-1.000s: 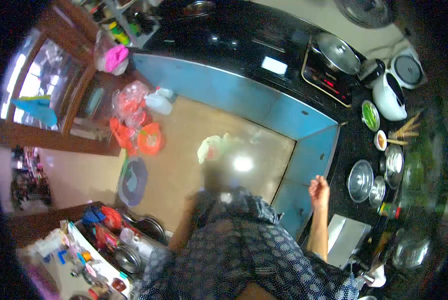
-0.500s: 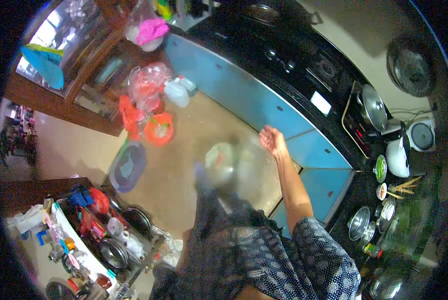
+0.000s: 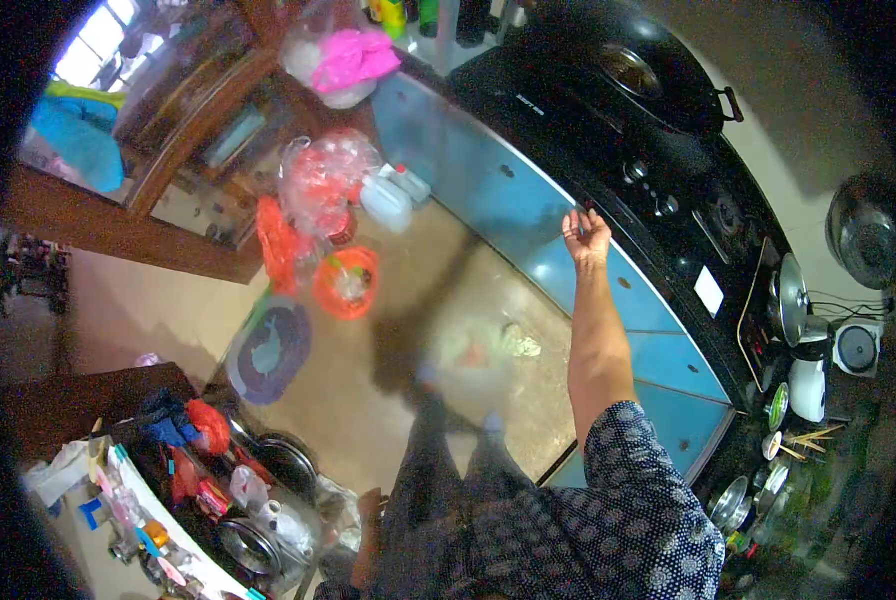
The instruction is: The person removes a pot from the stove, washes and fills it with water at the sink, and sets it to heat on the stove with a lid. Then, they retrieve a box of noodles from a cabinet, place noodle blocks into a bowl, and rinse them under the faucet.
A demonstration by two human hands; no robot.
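My right hand (image 3: 587, 236) reaches forward with its fingers apart and slightly curled, and nothing shows in it. In the view it overlaps the front edge of the black countertop (image 3: 623, 225), above the blue cabinet doors (image 3: 498, 195); I cannot tell whether it touches the edge. Beyond it on the counter are the stove knobs (image 3: 665, 206) and a large black wok (image 3: 658, 110). My left hand (image 3: 370, 505) is low beside my body, dim and partly hidden, so its fingers cannot be made out. A rack (image 3: 303, 520) with lids and bags is near it.
An orange basket (image 3: 346, 312), plastic jugs (image 3: 386, 204) and a purple-grey tub (image 3: 271, 352) stand on the floor (image 3: 408, 290) to the left. A crumpled pale thing (image 3: 520, 340) lies near the cabinets. A lidded pot (image 3: 790, 300) and several bowls are along the right counter.
My right hand has moved up and forward to the counter's edge. The view has shifted, bringing the wok further into sight. My legs are clearer now.
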